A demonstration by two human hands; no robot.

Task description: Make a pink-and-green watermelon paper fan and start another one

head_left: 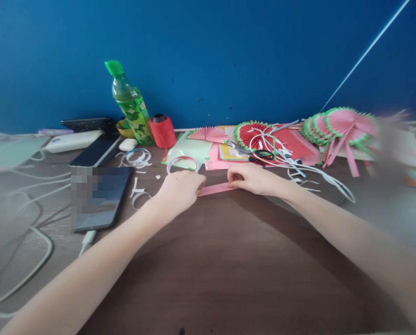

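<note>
A narrow strip of pink paper [215, 189] lies stretched between my two hands, low over the brown table. My left hand [182, 188] is closed on its left end, fingers pinched together. At the other end, my right hand [247, 178] grips the strip between thumb and curled fingers. Just behind my left hand stands a clear roll of tape [182, 160] on pale green paper [190, 148]. Black-handled scissors [261, 157] lie beyond my right hand, on stacked pink and red paper [298, 144].
Folded paper fans [208, 134] and pink-green rosettes [350, 123] line the back. A green bottle [133, 109] and red thread spool [162, 131] stand back left. A tablet [105, 197] with a charging cable [88, 241] lies left. White cables [333, 182] curl right.
</note>
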